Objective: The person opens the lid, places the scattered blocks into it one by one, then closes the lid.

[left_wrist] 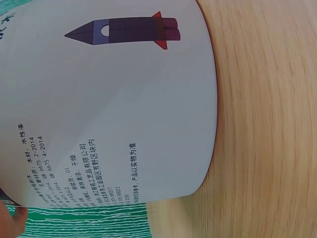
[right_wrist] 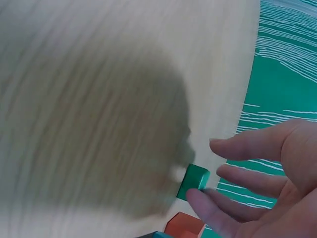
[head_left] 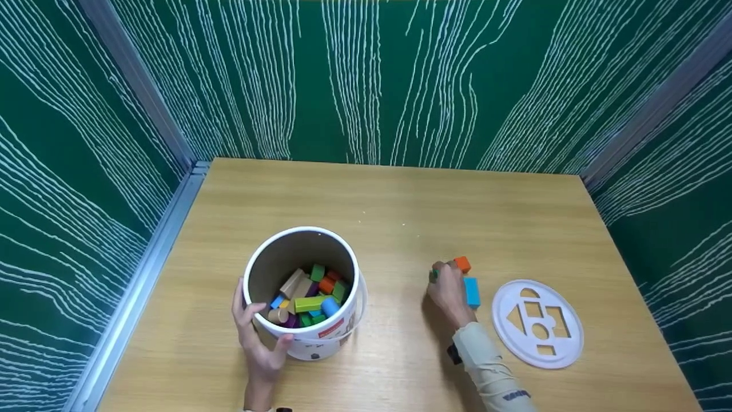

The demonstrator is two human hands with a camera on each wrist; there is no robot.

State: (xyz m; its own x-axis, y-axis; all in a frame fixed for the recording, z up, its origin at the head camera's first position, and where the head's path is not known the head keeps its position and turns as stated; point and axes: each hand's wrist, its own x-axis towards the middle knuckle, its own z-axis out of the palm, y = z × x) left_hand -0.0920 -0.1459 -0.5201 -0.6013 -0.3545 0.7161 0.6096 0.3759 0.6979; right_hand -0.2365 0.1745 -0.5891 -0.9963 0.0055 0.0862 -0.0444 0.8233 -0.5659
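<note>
A white bucket point(head_left: 314, 348) holding many coloured wooden blocks point(head_left: 309, 303) stands at the left of the table. My left hand point(head_left: 260, 343) holds its near left side, with fingers spread around the wall and one at the rim. In the left wrist view the bucket's printed wall point(left_wrist: 114, 99) fills most of the picture. My right hand point(head_left: 449, 289) is low over the table, by a small green block point(right_wrist: 193, 181). One fingertip touches or nearly touches that block, and the fingers stand apart. Beside this hand lie an orange block point(head_left: 462, 264) and a blue block point(head_left: 472, 292).
A round white lid point(head_left: 501, 320) with shaped cut-outs lies flat to the right of my right hand. The bucket's handle point(head_left: 361, 306) hangs down on its right side. Green walls with white lines border the wooden table point(head_left: 400, 194).
</note>
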